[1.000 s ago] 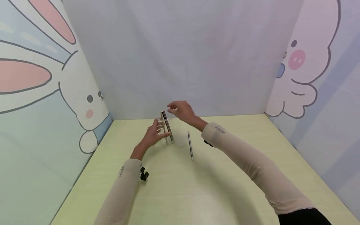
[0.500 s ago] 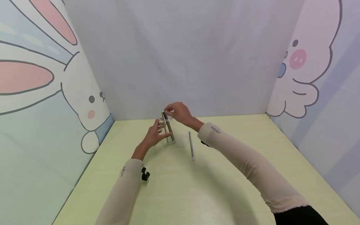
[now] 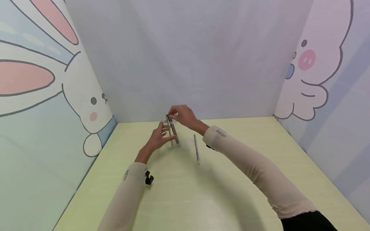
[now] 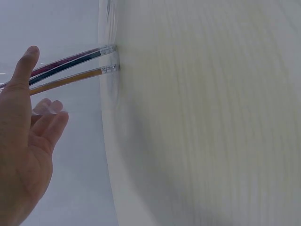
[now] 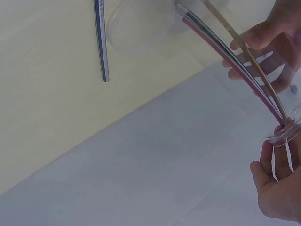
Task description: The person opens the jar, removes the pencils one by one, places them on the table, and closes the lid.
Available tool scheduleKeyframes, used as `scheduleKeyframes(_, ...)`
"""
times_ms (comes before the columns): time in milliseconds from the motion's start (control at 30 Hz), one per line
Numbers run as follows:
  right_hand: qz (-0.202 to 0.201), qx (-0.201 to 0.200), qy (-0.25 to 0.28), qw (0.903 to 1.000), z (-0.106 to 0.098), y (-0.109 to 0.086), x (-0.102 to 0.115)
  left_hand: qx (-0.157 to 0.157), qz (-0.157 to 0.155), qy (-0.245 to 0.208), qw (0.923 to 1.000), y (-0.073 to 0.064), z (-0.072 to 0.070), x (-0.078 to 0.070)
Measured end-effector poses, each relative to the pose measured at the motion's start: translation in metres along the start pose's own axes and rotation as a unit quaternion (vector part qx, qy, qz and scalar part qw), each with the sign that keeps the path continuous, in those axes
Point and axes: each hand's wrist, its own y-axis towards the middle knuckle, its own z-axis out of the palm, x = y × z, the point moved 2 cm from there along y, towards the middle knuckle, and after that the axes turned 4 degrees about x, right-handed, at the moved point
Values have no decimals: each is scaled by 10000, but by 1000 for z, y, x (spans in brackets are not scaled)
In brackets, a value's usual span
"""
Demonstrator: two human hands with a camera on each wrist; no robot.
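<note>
Clear jar: it stands on the worktop (image 3: pixel 179 199) toward the far edge, your hands at its side and mouth; the jar (image 5: pixel 282 138) is see-through, its rim up by your right fingertips.
Inside the jar: three pencils, one red (image 4: pixel 66 61), one dark (image 4: pixel 66 68), one orange-brown (image 4: pixel 68 81), all leaning, silvery ends down.
Left hand: your left hand (image 3: pixel 157 138) is wrapped round the jar's side, thumb to one side and fingers to the other.
Right hand: your right hand (image 3: pixel 185 115) has its thumb and fingertips drawn together on the pencils' upper ends at the mouth; you cannot tell which one is pinched.
Lid: a clear round lid (image 3: pixel 187 144) lies on the worktop just beside the jar.
Loose pencil: the loose pencil (image 3: pixel 197 149) lies to the right of the lid; its side bears print too small to read.
Sleeves: each pale sleeve (image 3: pixel 251 163) carries small dark lettering near the cuff, illegible to you here.
</note>
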Motion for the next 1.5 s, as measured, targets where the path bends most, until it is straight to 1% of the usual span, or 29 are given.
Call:
scheduleKeyframes(100,22,37,-73,10000,0,0,1,27,50,-38,10000,-1,-1,-1)
scheduleKeyframes(133,36,55,-120,9999,0,0,2,68,33,-68,9999,-3,-2,-7)
scheduleKeyframes(333,71,123,-318,9994,0,1,4,42,-59,-93,9999,-4,-2,-7)
scheduleKeyframes(367,64,124,-313,9994,0,1,4,-2,-43,-55,10000,-2,-1,-2)
scheduleKeyframes(433,47,115,-296,9995,0,0,4,-2,-52,-15,10000,-3,-1,-3)
scheduleKeyframes(633,-102,5,-216,9997,2,-2,1,43,17,22,10000,-4,-1,-4)
scheduleKeyframes(833,-228,-111,-302,9992,-1,-5,-1,55,-33,-2,10000,-2,0,-1)
scheduleKeyframes(967,-288,-193,-329,9989,-4,-5,0,23,-6,4,10000,-1,-1,0)
scheduleKeyframes(1100,-300,-244,-362,9986,-7,-4,1,4,0,-11,10000,-1,0,-1)
scheduleKeyframes(1300,-315,-402,-312,9982,-14,1,5,10,-94,56,9999,-3,0,-2)
scheduleKeyframes(1500,-402,-542,-251,9974,-23,6,12,5,-69,-50,10000,-5,-1,-1)
